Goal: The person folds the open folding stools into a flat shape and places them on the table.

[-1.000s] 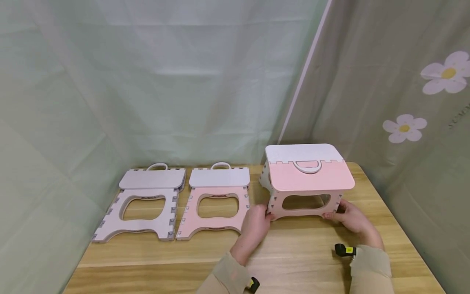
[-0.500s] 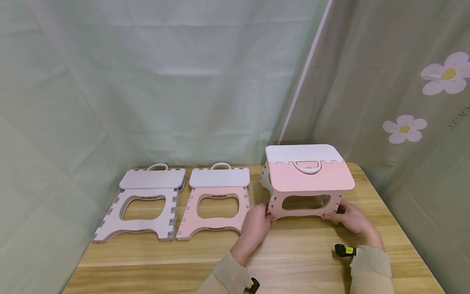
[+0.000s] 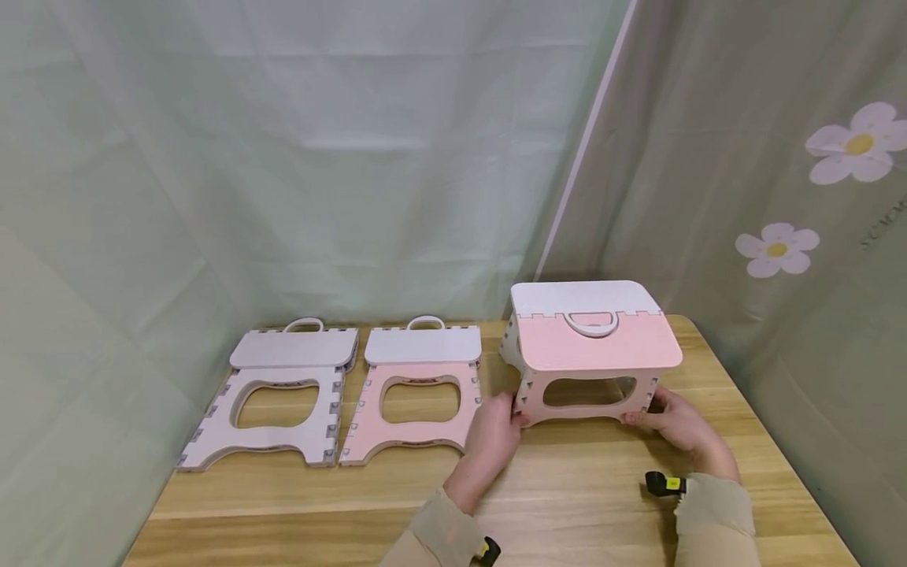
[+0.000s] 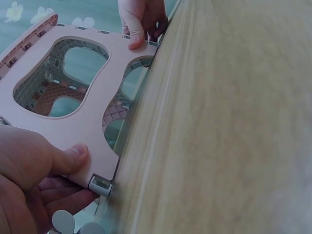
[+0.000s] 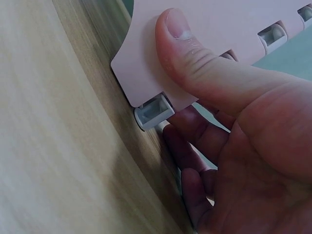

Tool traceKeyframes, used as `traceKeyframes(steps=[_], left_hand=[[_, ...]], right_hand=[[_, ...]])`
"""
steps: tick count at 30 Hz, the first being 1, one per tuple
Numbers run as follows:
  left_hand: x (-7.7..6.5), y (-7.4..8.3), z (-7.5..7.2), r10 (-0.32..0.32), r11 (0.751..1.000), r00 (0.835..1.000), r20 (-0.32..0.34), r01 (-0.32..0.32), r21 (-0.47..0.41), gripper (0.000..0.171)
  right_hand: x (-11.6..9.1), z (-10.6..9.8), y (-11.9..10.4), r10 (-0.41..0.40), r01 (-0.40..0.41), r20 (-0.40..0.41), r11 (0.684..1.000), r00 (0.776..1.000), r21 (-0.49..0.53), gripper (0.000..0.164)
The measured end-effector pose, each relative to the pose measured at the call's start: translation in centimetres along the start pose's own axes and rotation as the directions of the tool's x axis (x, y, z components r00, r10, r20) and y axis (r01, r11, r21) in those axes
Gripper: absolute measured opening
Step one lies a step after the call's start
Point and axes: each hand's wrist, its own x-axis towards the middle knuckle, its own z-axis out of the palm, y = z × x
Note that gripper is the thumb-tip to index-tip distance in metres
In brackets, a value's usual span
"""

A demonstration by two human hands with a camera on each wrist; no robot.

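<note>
A pink and white folding stool (image 3: 598,342) stands unfolded on its legs at the right of the wooden table, its white handle lying on the pink half of the seat. My left hand (image 3: 492,433) grips the foot of its near left leg; in the left wrist view the thumb (image 4: 73,158) presses the front panel and the other fingers go behind. At the near right leg my right hand (image 3: 676,421) pinches the foot the same way, the thumb (image 5: 183,48) on the pink face and fingers curled behind in the right wrist view.
Left of the stool, a folded pink and white stool (image 3: 414,437) lies flat on the table (image 3: 567,504). Beside it, farther left, lies a folded white stool (image 3: 262,437). A pale green curtain (image 3: 354,157) hangs behind, and a flowered curtain (image 3: 708,157) runs along the right side.
</note>
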Motion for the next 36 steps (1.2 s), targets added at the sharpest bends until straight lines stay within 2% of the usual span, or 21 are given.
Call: traceKeyframes(steps=[7,28,36], left_hand=[[-0.08,0.03,0.03,-0.009,1.0,1.0,0.002,0.009,0.004,0.017],[-0.05,-0.05,-0.03,-0.004,1.0,1.0,0.004,0.004,0.023,0.017],[0.09,-0.39,-0.01,0.001,0.999,1.0,0.005,-0.002,0.033,0.018]], right_hand=[[-0.21,-0.02,0.03,0.003,-0.003,0.01,1.0,1.0,-0.013,0.075],[-0.14,0.16,0.06,-0.069,0.068,-0.005,0.994,0.998,-0.08,0.062],[0.01,0.07,0.19,-0.076,0.075,-0.002,0.993,0.997,-0.088,0.063]])
